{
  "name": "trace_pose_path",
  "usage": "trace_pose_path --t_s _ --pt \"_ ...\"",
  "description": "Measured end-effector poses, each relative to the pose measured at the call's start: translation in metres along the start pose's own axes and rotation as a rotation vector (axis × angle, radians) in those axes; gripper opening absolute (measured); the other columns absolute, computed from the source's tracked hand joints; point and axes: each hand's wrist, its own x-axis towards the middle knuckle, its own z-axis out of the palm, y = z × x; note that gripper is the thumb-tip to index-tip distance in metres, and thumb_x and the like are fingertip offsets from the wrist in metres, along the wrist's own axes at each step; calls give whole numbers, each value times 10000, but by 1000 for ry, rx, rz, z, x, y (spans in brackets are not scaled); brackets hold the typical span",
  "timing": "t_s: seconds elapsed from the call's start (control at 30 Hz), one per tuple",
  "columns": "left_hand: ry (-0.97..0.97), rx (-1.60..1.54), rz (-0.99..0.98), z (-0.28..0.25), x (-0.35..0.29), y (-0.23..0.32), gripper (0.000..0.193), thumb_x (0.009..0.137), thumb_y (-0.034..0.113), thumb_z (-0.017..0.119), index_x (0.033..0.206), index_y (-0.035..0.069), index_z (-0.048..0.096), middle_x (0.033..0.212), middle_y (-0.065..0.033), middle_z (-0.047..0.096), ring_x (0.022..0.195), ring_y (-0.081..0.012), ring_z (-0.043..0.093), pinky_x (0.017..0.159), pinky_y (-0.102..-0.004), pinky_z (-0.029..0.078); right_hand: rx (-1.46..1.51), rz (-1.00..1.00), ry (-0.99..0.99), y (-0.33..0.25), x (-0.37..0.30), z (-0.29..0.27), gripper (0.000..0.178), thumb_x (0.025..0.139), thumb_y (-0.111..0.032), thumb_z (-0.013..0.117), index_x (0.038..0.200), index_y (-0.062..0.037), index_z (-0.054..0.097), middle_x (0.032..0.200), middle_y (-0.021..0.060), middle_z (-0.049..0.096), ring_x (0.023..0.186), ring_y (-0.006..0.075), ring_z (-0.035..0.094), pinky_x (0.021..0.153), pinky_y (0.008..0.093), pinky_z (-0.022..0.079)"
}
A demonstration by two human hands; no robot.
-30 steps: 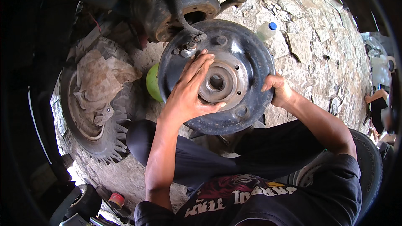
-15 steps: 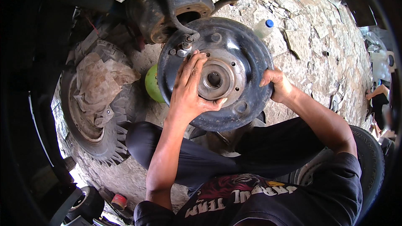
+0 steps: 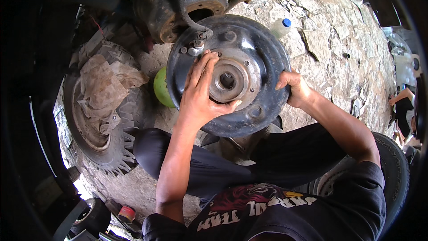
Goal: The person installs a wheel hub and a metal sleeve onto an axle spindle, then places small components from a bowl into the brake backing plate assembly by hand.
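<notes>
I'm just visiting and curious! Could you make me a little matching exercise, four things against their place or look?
Things:
1. left hand
2. right hand
3. clear bottle
4. crumpled brown sheet

Places or looks:
A. topped with a blue cap
B. lying on the tyre at the left
C. gripping the right rim of the black disc
D. spread across the left side of the metal hub

Pairs: 1-D, 2-C, 3-A, 4-B
</notes>
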Motion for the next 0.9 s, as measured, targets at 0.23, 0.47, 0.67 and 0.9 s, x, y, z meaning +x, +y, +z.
trace_pose_path --t_s 0.23,0.47,0.67,0.9 --pt "467 -114 -216 -28 -20 -15 225 882 150 711 1064 20 688 1166 -110 649 1160 -276 597 998 -393 461 -21 9 18 0 1 -4 376 635 -42 586 1008 -35 631 840 78 656 753 203 651 731 381 571" --pt "449 -1287 -1200 -29 -28 -13 630 997 537 488 1425 76 480 1426 -57 531 1320 -230 476 1115 -419 351 24 96 25 -1 17 -19 323 645 -74 580 956 -39 661 843 95 669 729 229 657 740 388 574" --pt "500 -1598 -1153 -32 -41 -2 700 993 630 383 1440 97 464 1434 -80 518 1316 -278 481 1117 -437 365 78 127 52 -3 12 -4 207 636 -117 592 822 -47 653 841 107 672 723 248 656 763 403 573" --pt "532 -1682 -848 -15 -77 8 829 948 727 340 1467 85 413 1456 -106 489 1301 -291 495 1100 -469 405 35 114 38 5 15 -2 432 647 -192 581 1032 -8 650 965 157 687 819 277 677 847 428 558"
